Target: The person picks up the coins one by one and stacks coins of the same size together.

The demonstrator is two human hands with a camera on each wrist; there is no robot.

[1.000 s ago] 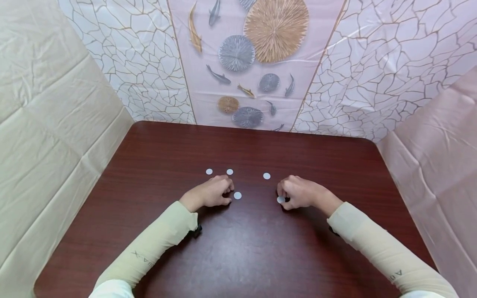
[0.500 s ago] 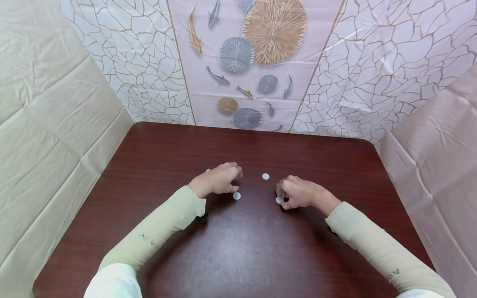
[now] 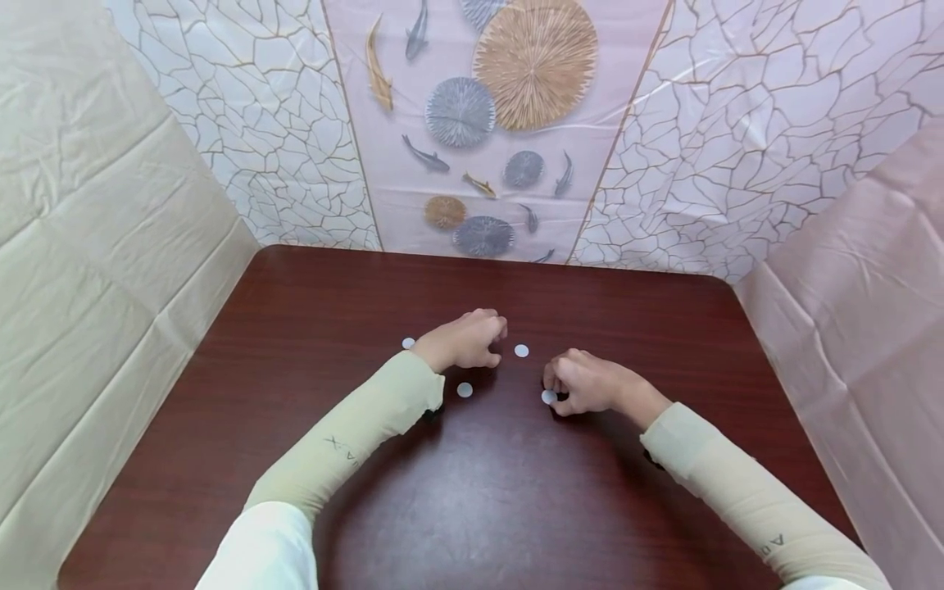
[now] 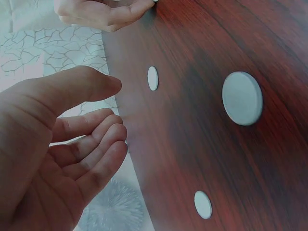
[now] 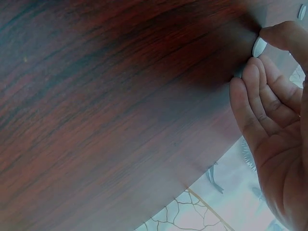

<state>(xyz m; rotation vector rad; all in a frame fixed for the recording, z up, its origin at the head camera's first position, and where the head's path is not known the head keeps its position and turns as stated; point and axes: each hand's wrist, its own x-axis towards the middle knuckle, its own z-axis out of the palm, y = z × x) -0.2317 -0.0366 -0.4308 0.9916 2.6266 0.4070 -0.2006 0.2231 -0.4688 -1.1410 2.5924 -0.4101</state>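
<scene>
Dark red-brown wood on the table (image 3: pixel 472 508) in the head view, rounded at both far corners, bounded at the far edge by a patterned cloth (image 3: pixel 295 147) and at the sides by a creased left drape (image 3: pixel 111 246) and right drape (image 3: pixel 848 328). Well in from every edge, the left hand (image 3: pixel 465 338), thumb apart from loosely bent fingers; just beside its wrist, a left disc (image 3: pixel 409 343). Between the hands, a narrow gap with a centre disc (image 3: pixel 521 351); nearer the viewer, a near disc (image 3: pixel 465 390). In the pinch of the right hand (image 3: pixel 588 383), a held disc (image 3: pixel 549 397), low over the wood or touching it, hard to tell which. Between the forearms, wide room and a soft glare. In the left wrist view, a plain gap between thumb and fingertips, and three discs flat on the grain, well apart, including a lowest disc (image 4: pixel 202 204). In the right wrist view, the held disc again, tilted between thumb and fingertip, with broad streaked wood alongside and a slanting table edge against the cloth.
</scene>
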